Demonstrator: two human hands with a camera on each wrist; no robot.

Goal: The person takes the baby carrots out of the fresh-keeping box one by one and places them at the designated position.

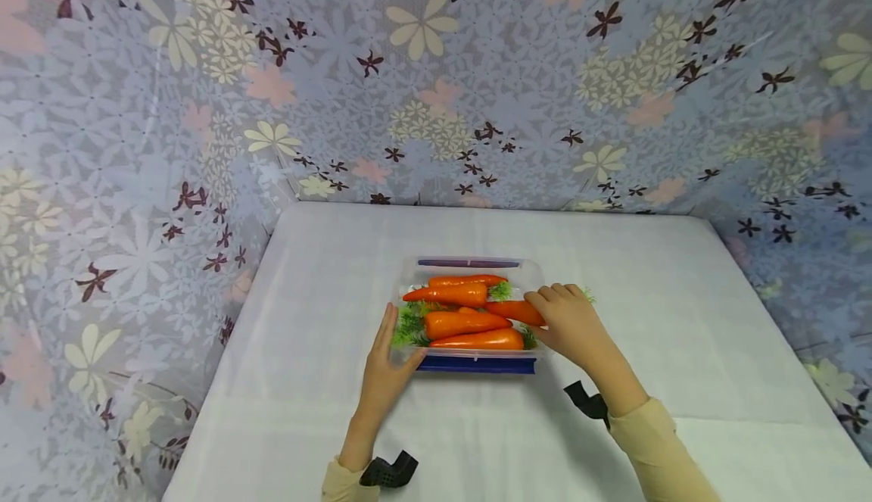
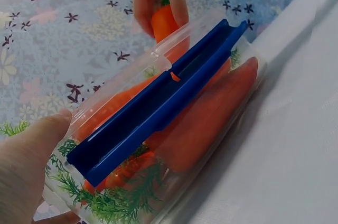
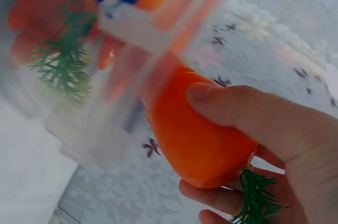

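Observation:
A clear plastic container point(image 1: 402, 279) with blue clip flaps stands on the white table, holding several orange carrots point(image 1: 459, 324) with green feathery tops. My right hand point(image 1: 568, 320) grips one carrot point(image 3: 195, 129) near its thick end at the container's right side. Its green top point(image 3: 257, 195) hangs by the palm, and its narrow end reaches in over the rim. My left hand point(image 1: 386, 373) rests against the container's left front corner, thumb at the rim and fingers along the left wall. In the left wrist view a blue flap point(image 2: 158, 108) crosses in front of the carrots.
The white table point(image 1: 327, 275) extends around the container. Flower-patterned cloth point(image 1: 422, 108) rises behind the table and along both sides. A black strap piece point(image 1: 390, 472) sits at the left wrist, with another black piece point(image 1: 587, 402) at the right.

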